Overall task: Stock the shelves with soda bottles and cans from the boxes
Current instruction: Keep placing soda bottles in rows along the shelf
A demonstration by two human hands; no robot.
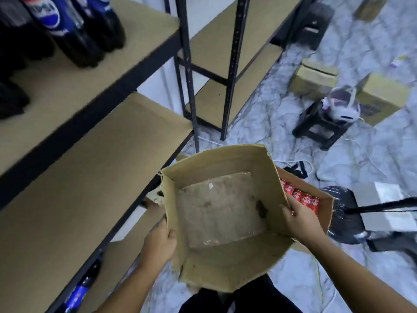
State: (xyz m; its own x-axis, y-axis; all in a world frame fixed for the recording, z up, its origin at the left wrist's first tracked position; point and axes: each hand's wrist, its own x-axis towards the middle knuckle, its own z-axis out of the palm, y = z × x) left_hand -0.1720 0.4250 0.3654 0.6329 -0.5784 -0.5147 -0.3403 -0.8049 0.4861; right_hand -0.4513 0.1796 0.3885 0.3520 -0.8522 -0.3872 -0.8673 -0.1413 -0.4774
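Note:
I hold an empty brown cardboard box [225, 265] in front of me with both hands. My left hand [159, 241] grips its left wall, thumb over the rim. My right hand [297, 219] grips the right wall. Behind that wall, a second box [326, 213] on the floor holds a row of red Coca-Cola cans [303, 198]. Dark Pepsi bottles [67, 28] stand on the upper shelf [108, 71] at the top left. The middle shelf [90, 159] is bare. One Pepsi bottle [83, 288] lies on a lower shelf.
A second black-framed shelf unit [232, 64] stands farther back. On the marble floor are a black stool [320, 125] with a white bag, several closed cardboard boxes [313, 77], cables, and a black wrapped object [343, 213] with a white box at right.

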